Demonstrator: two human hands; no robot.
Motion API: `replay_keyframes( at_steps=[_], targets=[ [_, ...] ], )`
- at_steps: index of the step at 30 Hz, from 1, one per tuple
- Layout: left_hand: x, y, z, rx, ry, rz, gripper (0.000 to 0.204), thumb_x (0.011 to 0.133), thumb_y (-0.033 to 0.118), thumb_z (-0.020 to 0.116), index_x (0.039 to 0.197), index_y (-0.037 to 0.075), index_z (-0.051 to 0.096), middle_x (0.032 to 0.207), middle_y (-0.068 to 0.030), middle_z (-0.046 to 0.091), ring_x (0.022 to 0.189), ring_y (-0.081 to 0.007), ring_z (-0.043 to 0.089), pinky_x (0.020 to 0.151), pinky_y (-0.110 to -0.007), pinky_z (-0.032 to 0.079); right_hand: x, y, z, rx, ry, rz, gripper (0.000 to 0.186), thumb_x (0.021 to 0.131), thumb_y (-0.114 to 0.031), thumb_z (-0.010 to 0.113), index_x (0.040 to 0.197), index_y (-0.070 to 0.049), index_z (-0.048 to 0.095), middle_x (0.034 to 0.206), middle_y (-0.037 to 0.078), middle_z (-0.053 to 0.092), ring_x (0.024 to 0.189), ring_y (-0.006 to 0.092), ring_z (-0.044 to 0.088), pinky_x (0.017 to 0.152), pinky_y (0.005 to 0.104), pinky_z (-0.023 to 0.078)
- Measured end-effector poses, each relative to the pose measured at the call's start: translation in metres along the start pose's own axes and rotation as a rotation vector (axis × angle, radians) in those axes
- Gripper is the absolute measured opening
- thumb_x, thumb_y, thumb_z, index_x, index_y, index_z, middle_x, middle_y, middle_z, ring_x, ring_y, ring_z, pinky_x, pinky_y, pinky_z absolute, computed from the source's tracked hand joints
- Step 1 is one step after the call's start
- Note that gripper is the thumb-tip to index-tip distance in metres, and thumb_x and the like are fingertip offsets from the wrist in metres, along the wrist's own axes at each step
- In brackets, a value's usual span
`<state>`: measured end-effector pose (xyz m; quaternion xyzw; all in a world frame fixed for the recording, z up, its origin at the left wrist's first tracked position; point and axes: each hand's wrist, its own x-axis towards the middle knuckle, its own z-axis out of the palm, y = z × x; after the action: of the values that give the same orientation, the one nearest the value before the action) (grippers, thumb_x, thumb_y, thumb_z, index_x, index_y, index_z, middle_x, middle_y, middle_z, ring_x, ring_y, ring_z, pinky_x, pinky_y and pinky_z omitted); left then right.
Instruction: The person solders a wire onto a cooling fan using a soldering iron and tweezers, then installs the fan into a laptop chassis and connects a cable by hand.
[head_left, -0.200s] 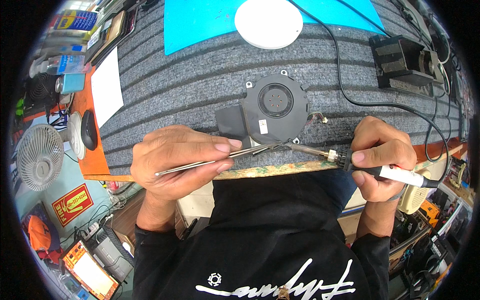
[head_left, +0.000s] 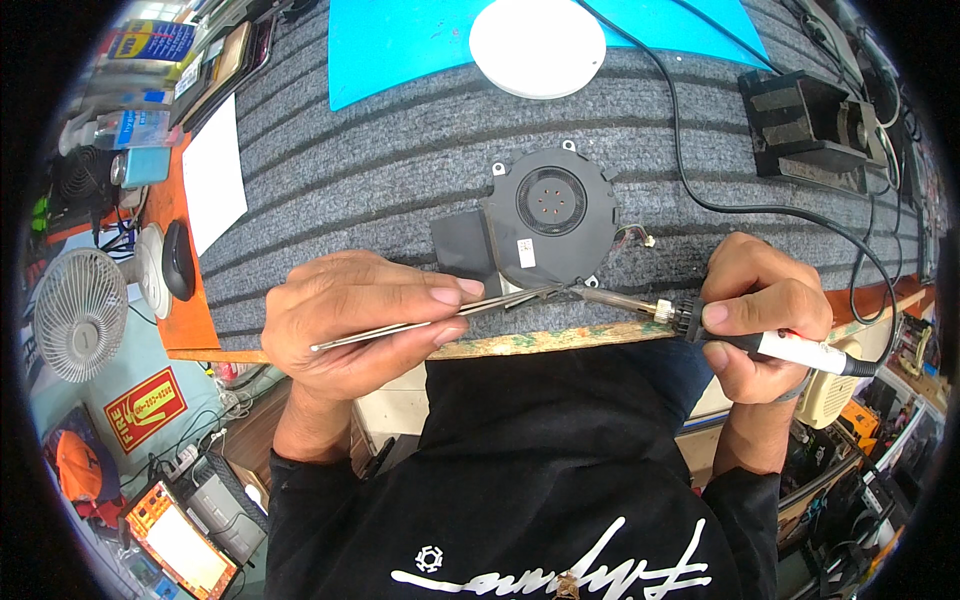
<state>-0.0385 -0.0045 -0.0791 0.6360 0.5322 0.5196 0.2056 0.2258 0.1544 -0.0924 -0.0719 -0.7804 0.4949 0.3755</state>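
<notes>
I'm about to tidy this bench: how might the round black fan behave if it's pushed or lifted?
It would probably slide rather than roll or tip, as the black fan lies flat and low. The ribbed gray mat may drag on it, since its surface looks fuzzy. Its thin wires look floppy and could trail or snag when lifted.

"What's on the far side of the desk (head_left: 200,320)?"

"A blue sheet (head_left: 400,50), with a white disc (head_left: 538,47) overlapping its near edge."

"And over to the left?"

"White paper (head_left: 213,185), a dark mouse (head_left: 178,260), then that small white fan (head_left: 80,315)."

"What's near the fan?"

"A red-and-yellow sign (head_left: 146,409) and, farther off, a lit screen (head_left: 180,540)."
</notes>
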Motion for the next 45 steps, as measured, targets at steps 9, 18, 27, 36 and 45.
replay_keyframes(
  at_steps=[9,18,27,36,45],
  targets=[
    [0.000,0.000,-0.001,0.024,0.002,0.004,0.018,0.070,0.005,0.078,0.083,0.002,0.066,0.072,-0.0158,0.070,0.068,-0.0242,0.071,0.058,-0.028,0.051,0.001,0.000,-0.001,0.000,-0.006,-0.004,0.023,0.060,-0.007,0.071,0.082,-0.004,0.065,0.064,0.008,0.059,0.050,0.0172,0.053,0.046,0.0264,0.038],
    [0.000,0.000,-0.002,0.019,-0.030,0.025,0.019,0.070,0.004,0.077,0.085,0.002,0.066,0.071,-0.0156,0.070,0.068,-0.0243,0.071,0.056,-0.027,0.051,-0.001,0.001,-0.003,0.068,-0.006,0.008,0.023,0.062,-0.006,0.071,0.083,-0.003,0.065,0.066,0.011,0.060,0.051,0.0172,0.053,0.046,0.0263,0.038],
    [-0.001,-0.001,-0.001,-0.045,0.036,0.009,0.020,0.066,-0.002,0.078,0.084,0.000,0.068,0.074,-0.0132,0.071,0.069,-0.0229,0.071,0.060,-0.026,0.053,-0.014,0.003,-0.004,0.160,0.144,0.104,0.023,0.069,-0.008,0.071,0.087,0.002,0.060,0.074,0.014,0.062,0.058,0.0168,0.054,0.056,0.0285,0.042],
    [-0.010,0.001,0.000,-0.213,0.251,-0.118,0.016,0.073,-0.011,0.071,0.088,-0.008,0.067,0.086,-0.0199,0.069,0.082,-0.0269,0.070,0.070,-0.029,0.056,-0.021,-0.027,0.010,0.231,0.328,0.458,0.024,0.074,-0.004,0.073,0.092,0.004,0.059,0.085,0.012,0.063,0.076,0.0146,0.061,0.070,0.0253,0.046],
    [-0.011,-0.001,0.003,-0.144,0.209,-0.139,0.017,0.074,-0.011,0.070,0.090,-0.008,0.068,0.087,-0.0179,0.070,0.080,-0.0214,0.070,0.070,-0.026,0.056,-0.028,-0.023,0.018,0.113,0.311,0.327,0.018,0.074,0.002,0.073,0.085,0.003,0.059,0.073,0.009,0.061,0.062,0.0108,0.058,0.059,0.0229,0.044]
  ],
)
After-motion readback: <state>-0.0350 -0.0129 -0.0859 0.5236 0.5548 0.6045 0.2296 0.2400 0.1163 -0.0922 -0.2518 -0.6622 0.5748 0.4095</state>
